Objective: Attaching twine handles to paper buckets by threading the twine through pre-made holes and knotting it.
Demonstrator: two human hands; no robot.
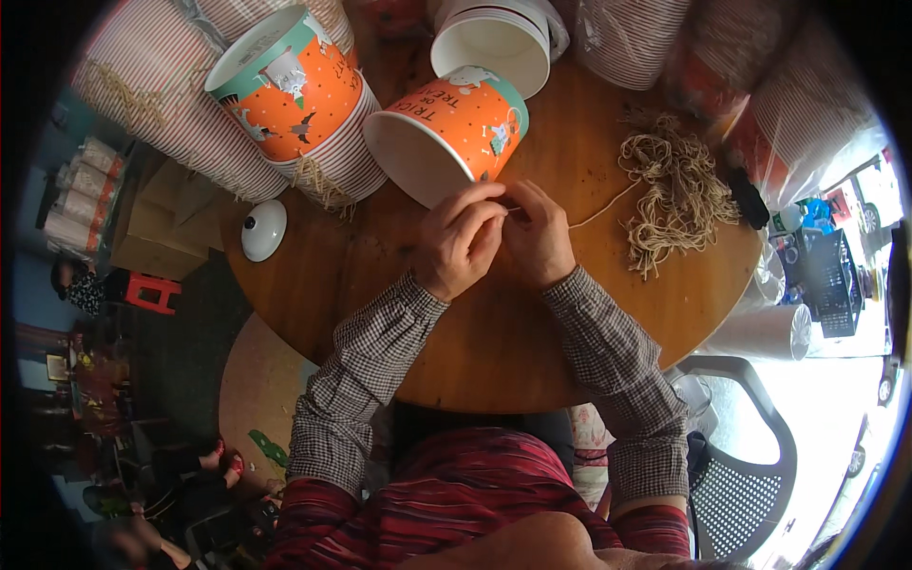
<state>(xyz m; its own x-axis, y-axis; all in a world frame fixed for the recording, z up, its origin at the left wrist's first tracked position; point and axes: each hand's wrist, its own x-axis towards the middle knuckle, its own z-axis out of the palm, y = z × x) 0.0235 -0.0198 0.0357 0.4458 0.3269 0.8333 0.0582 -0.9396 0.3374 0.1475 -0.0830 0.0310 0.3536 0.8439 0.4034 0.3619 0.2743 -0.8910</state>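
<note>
An orange paper bucket [454, 112] with a teal band and printed figures lies on its side, its white mouth facing me. Right by its rim, my left hand [461, 237] is closed in a pinch; the fingers hide what they grip. Close against it, my right hand [541, 237] pinches a thin beige cord [604, 210]. The fingertips of both hands meet beside the bucket's rim. From the right hand the cord runs to a tangled heap of cord [670, 195] on the right of the table.
Stacked orange buckets [294, 95] stand at back left, beside tall striped stacks [142, 104]. White buckets [499, 47] lie nested at the back. A white lid [263, 231] rests near the left edge of the round wooden table [475, 351]. A grey chair [750, 475] is at right.
</note>
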